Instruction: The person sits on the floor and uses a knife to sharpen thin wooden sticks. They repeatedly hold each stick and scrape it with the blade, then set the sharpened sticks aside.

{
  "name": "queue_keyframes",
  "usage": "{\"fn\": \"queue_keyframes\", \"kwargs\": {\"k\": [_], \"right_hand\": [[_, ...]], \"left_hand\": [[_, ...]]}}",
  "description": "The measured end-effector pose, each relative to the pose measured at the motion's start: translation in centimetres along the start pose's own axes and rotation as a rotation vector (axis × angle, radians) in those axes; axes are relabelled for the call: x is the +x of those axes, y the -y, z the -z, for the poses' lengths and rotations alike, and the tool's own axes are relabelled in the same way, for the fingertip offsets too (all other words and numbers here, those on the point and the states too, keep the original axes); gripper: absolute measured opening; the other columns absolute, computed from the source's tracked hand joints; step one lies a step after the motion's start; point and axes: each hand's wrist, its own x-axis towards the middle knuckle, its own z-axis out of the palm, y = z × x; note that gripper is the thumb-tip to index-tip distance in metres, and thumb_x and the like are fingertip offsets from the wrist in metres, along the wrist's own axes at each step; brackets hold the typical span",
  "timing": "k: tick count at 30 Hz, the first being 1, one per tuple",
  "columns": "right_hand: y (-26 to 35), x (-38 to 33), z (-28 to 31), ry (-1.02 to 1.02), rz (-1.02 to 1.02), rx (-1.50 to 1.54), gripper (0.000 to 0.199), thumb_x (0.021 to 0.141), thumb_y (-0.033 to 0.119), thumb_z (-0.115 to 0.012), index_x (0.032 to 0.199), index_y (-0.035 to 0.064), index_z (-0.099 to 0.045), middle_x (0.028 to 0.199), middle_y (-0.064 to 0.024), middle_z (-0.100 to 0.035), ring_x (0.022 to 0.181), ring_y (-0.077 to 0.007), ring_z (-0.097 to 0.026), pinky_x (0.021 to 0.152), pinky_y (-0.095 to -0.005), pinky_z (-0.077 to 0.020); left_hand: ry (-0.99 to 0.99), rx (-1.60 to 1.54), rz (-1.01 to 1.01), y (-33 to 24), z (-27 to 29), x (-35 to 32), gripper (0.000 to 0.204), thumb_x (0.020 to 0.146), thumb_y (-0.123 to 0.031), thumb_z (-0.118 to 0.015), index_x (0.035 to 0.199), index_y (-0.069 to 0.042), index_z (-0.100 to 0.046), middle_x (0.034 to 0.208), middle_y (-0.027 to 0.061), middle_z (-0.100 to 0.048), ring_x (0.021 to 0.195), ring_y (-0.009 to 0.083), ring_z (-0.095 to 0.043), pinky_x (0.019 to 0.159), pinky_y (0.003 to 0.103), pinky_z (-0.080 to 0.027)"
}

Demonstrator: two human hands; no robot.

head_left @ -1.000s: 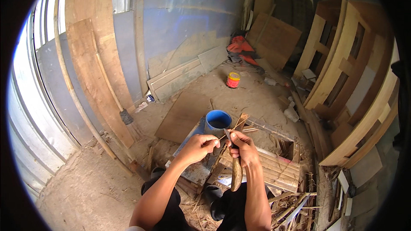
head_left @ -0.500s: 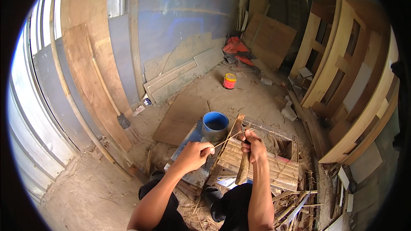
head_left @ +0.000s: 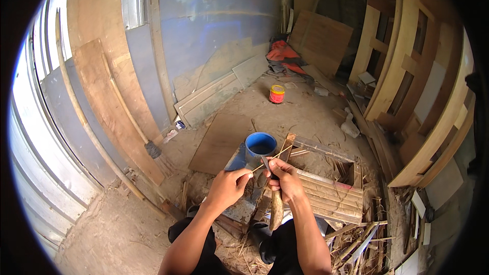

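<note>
A thin, light wooden stick is pinched at its near end between the thumb and fingers of my left hand. It slants up and away to the right, crossing in front of a blue container. My right hand is wrapped round a knife with a thick, worn wooden handle, which hangs down below my fist. The dark blade points up and lies against or very close to the stick, just past my left fingertips. My right fingers partly hide the blade.
Beyond my right hand lies a slatted wooden crate, with split wood scraps beside it. A flat board rests on the dirt floor. Farther off stands a red and yellow tin. Wooden frames line the right side.
My right hand has moved left with the knife, closer to my left hand. The blade now shows upright near my left fingertips, and the stick's far end reaches past it.
</note>
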Motion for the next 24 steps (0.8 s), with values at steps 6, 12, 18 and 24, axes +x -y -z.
{"fn": "queue_keyframes", "kwargs": {"k": [6,12,18,24], "right_hand": [[1.7,-0.5,1.2,-0.159,0.045,-0.007,0.023,0.098,0.022,-0.05,0.108,0.0038,-0.06,0.073,0.0033,-0.051,0.049,-0.0038,-0.029,0.042,-0.0193,-0.0217],[0.0,-0.4,0.0,0.019,-0.069,0.025,0.018,0.097,0.019,-0.052,0.106,0.0058,-0.061,0.071,0.0032,-0.051,0.048,-0.0027,-0.029,0.041,-0.0185,-0.0207],[1.2,0.5,4.8,-0.207,0.04,0.097,0.018,0.097,0.019,-0.048,0.103,0.0053,-0.059,0.068,0.0052,-0.046,0.049,-0.0036,-0.028,0.04,-0.0181,-0.0223],[3.3,-1.2,7.7,-0.407,0.176,0.084,0.019,0.098,0.022,-0.049,0.104,0.0058,-0.058,0.065,0.0062,-0.046,0.048,-0.0032,-0.031,0.039,-0.0183,-0.0222]], "left_hand": [[-0.028,0.143,-0.102,-0.4,0.4,-0.3,0.01,0.085,-0.007,-0.063,0.092,-0.004,-0.069,0.079,0.0157,-0.068,0.062,0.0303,-0.064,0.054,0.035,-0.049],[-0.073,0.282,-0.137,-0.9,-0.2,-0.3,0.013,0.083,-0.007,-0.065,0.094,-0.007,-0.07,0.081,0.0147,-0.068,0.066,0.032,-0.065,0.056,0.037,-0.051],[-0.026,0.213,-0.183,-0.7,0.7,-0.5,0.014,0.083,-0.008,-0.064,0.095,-0.009,-0.068,0.08,0.013,-0.068,0.065,0.0308,-0.065,0.056,0.038,-0.051],[-0.138,0.046,0.009,0.0,3.1,-0.6,0.009,0.087,-0.005,-0.062,0.093,-0.002,-0.069,0.073,0.0116,-0.067,0.048,0.0141,-0.052,0.047,0.027,-0.041]]}}
